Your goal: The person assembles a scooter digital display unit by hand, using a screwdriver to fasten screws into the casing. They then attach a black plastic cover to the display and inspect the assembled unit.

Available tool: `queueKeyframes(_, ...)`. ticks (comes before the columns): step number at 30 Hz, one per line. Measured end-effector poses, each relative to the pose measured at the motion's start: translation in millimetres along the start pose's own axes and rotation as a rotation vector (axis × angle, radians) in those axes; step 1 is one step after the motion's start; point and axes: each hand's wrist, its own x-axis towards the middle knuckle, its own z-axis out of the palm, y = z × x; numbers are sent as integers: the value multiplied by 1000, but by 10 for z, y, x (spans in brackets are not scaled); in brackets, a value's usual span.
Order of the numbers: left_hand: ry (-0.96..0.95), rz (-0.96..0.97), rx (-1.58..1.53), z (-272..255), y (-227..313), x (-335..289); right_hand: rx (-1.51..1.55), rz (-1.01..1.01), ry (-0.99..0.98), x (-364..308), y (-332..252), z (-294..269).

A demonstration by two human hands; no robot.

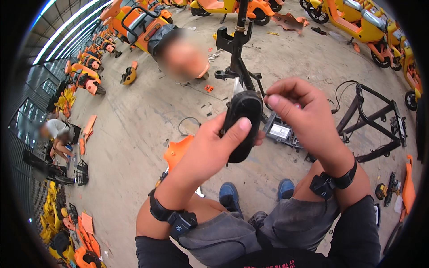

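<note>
My left hand (210,145) is closed round a black elongated part with rounded ends (248,103), its thumb pressed on the smooth face. The part is held tilted upright in front of me; its kind does not show clearly. Just right of its top end is my right hand (306,109), fingers pinched together. Whatever lies between those fingertips is too small to make out. Behind both hands rises a black metal scooter frame (236,49) with a bracket. A grey unit with a pale label (280,131) lies below my right hand.
A black tubular frame (356,103) lies at the right, with a yellow-black power tool (381,191) nearer me. An orange panel (175,154) lies left of my hands. Orange-yellow scooters (357,29) stand behind. Another person (58,134) sits far left near a basket (82,172).
</note>
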Motion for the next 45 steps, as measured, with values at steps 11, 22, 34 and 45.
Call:
queueKeyframes(11, -61, 29, -8, -31, -280, 739, 412, 132, -62, 428, 568, -192)
queueKeyframes(22, 31, 122, 83, 4, -366, 1066, 464, 137, 53, 627, 742, -174)
queueKeyframes(34, 137, 88, 112, -29, -328, 855, 364, 139, 40, 543, 632, -4)
queueKeyframes(45, 87, 76, 73, 1, -327, 785, 464, 129, 49, 502, 599, -22)
